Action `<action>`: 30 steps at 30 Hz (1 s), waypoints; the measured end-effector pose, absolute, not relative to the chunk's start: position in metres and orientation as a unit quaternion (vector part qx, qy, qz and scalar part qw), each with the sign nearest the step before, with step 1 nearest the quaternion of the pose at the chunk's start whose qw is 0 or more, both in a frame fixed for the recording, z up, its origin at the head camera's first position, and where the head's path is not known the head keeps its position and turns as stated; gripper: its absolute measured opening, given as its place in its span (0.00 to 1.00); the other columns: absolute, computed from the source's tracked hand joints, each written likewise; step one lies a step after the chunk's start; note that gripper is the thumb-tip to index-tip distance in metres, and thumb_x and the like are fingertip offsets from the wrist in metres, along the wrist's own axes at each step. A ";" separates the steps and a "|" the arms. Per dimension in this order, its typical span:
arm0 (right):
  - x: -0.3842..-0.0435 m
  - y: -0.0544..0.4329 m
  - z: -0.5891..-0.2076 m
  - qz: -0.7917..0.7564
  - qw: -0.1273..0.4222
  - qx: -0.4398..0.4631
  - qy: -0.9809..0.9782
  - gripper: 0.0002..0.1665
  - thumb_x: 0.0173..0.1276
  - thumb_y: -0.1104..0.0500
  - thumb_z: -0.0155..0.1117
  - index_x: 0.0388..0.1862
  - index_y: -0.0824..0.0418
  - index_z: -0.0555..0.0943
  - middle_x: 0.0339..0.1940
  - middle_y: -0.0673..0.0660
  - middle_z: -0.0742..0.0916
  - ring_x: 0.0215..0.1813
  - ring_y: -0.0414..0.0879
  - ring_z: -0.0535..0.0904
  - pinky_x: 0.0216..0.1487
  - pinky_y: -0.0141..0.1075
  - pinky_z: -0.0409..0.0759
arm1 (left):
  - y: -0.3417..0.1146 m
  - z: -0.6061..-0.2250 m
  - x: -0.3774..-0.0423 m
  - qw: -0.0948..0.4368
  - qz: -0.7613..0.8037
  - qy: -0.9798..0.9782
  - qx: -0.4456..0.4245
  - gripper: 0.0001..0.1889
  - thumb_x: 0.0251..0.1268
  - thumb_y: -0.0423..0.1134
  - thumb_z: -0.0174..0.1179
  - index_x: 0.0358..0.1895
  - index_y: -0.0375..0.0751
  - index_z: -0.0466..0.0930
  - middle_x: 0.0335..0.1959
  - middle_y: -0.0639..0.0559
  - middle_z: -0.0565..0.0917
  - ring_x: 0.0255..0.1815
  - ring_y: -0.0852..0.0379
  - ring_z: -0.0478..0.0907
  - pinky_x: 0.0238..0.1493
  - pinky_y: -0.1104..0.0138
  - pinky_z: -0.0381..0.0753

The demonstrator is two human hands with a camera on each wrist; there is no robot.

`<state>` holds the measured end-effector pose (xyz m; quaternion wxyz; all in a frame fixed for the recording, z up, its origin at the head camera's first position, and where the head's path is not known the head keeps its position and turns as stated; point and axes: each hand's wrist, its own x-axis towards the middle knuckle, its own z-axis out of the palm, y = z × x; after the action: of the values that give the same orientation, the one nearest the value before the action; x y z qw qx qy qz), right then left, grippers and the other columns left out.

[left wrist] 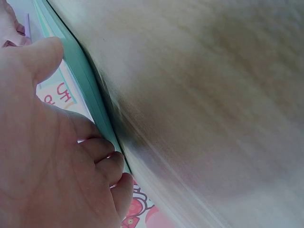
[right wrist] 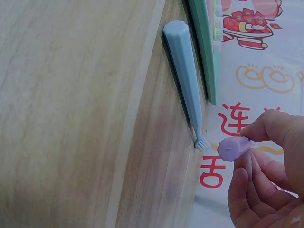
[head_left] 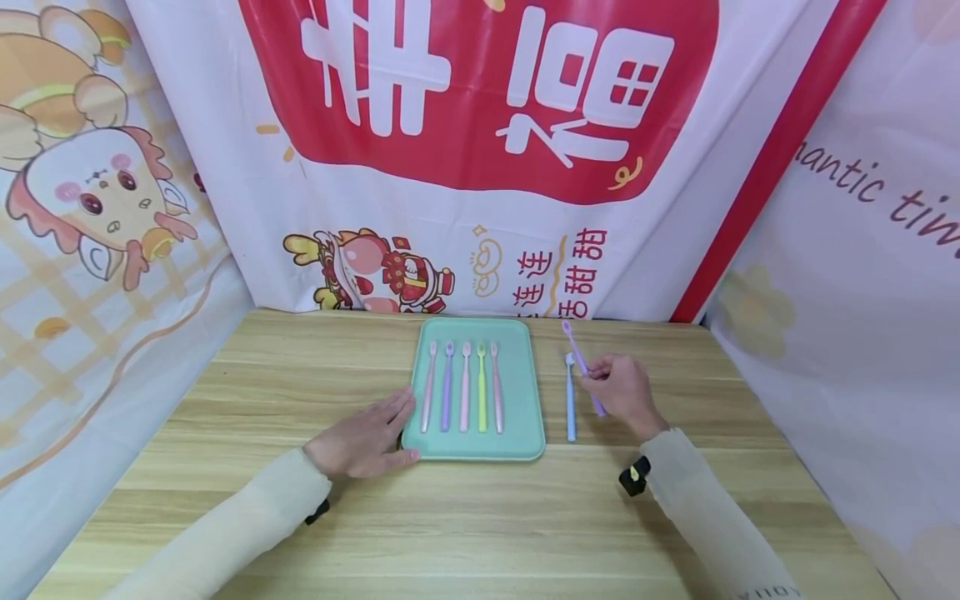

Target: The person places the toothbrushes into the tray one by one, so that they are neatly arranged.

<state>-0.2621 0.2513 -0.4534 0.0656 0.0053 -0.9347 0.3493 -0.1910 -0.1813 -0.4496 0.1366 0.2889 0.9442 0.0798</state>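
Note:
Between thumb and fingers my right hand [head_left: 624, 392] pinches a purple toothbrush [head_left: 576, 350], its head pointing away from me. In the right wrist view the butt end of that purple toothbrush [right wrist: 232, 148] pokes out of the grip. Just left of it a blue toothbrush [head_left: 571, 400] lies on the table, right of the green tray [head_left: 517, 446]. Several toothbrushes lie side by side in the tray, among them a yellow-green one [head_left: 482, 392] and a purple one [head_left: 447, 392]. My left hand [head_left: 367, 437] rests with extended fingers against the tray's left edge.
The wooden table [head_left: 480, 533] carries the tray near its back edge. A white and red printed cloth [head_left: 465, 217] hangs right behind it, and printed cloths also stand to the left and right. Each wrist wears a dark strapped device [head_left: 634, 477].

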 end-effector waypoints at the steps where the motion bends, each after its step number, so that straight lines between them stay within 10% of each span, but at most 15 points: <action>1: -0.262 0.251 -0.453 0.352 0.065 0.007 -0.934 0.10 0.69 0.61 0.74 0.47 0.63 0.89 0.42 0.61 0.93 0.36 0.48 0.88 0.37 0.37 0.91 | -0.181 -0.450 -0.191 0.137 0.079 0.944 0.289 0.48 0.80 0.63 0.52 0.84 0.27 0.49 0.88 0.33 0.48 0.88 0.36 0.51 0.85 0.42 0.58; 30: -0.252 0.228 -0.456 0.371 0.095 0.053 -0.922 0.09 0.64 0.63 0.76 0.43 0.63 0.90 0.39 0.59 0.94 0.37 0.46 0.89 0.38 0.34 0.90 | -0.181 -0.450 -0.190 0.136 0.075 0.946 0.286 0.48 0.80 0.63 0.52 0.84 0.28 0.49 0.88 0.33 0.49 0.88 0.36 0.51 0.86 0.42 0.57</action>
<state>-0.2523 0.2280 -0.4558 0.0945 0.0528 -0.9224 0.3706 -0.1903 -0.1809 -0.4504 0.1360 0.2856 0.9457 0.0750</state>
